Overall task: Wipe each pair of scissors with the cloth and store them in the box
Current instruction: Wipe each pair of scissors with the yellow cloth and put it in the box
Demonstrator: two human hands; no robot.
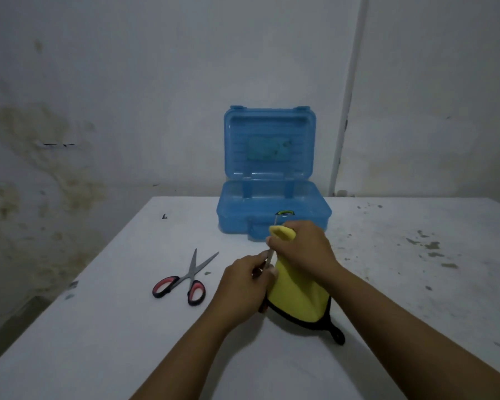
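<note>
My left hand [244,287] grips a pair of scissors [270,256] by the handles, blades pointing up and away; only a strip of blade shows. My right hand [302,248] is closed on a yellow cloth with black trim [296,298], wrapped around the upper blade. The cloth's lower part hangs down to the table. A second pair of scissors with red and black handles [185,280] lies open on the table to the left. The blue plastic box [243,215] stands open behind my hands, lid upright, with a dark and green handle of something [284,212] inside.
The white table [127,327] runs to the wall behind the box. Its right part is stained with dark flecks [433,246]. A white pipe [347,96] runs down the wall at the right. The table's left edge drops off to a dark floor.
</note>
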